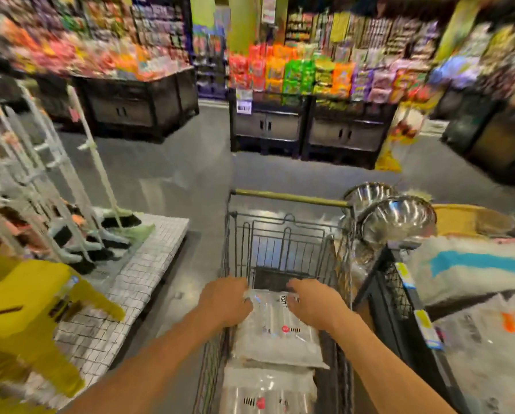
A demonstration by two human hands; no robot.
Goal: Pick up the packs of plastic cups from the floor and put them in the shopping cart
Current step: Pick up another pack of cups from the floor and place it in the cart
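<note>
A clear pack of plastic cups [275, 330] lies in the grey wire shopping cart [289, 231] in the lower middle of the head view. My left hand [224, 301] grips its far left corner and my right hand [313, 304] grips its far right corner. Beneath it, nearer to me, lies another pack of plastic cups [268, 392] with a red logo. The cart's far end with its brass-coloured handle bar [292, 198] holds nothing. The picture is blurred by motion.
A low display [148, 282] with brooms and a checked cover stands left of the cart, with yellow items [20, 309] at the near left. Shiny steel bowls [396, 219] and a black rack [399, 297] of bagged goods stand on the right. Snack stands [307, 121] lie ahead across the grey floor.
</note>
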